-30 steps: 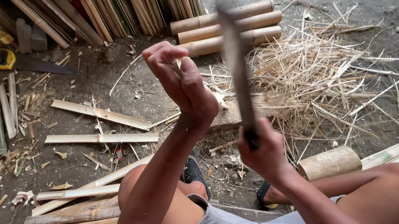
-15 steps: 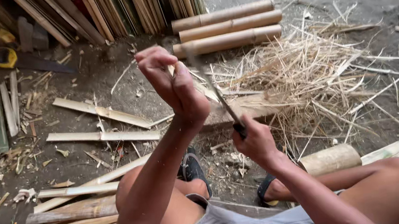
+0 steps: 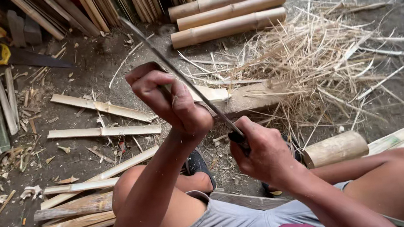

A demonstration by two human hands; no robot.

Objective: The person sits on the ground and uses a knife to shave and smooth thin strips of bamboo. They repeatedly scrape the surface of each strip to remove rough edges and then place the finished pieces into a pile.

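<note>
Seated person, knees up, working above a dirt floor [image 3: 108,63] littered with split bamboo slats [image 3: 105,131] and a heap of pale shavings [image 3: 315,58]. Left hand [image 3: 173,101] is raised in front of the body, fingers curled tight into a fist around a thin bamboo strip [image 3: 210,95]; only a short pale stretch of it shows past the knuckles, so its full length cannot be told. Right hand [image 3: 262,152] is clenched around the dark handle of a long machete [image 3: 178,76], blade slanting up and away to the left, its flat passing just beside or against the left fist; actual contact with the strip is hidden by the fingers. Judgement: the strip looks light, stiff along the grain but springy and prone to splitting, with sharp edges; best pinched close to the cutting point, thumb kept clear of the edge. The blade looks heavy toward the tip, so a full wrap on the handle suits it. Three whole bamboo culm sections [image 3: 224,12] lie side by side beyond the shavings; a short cut log [image 3: 336,147] rests near the right knee.
</note>
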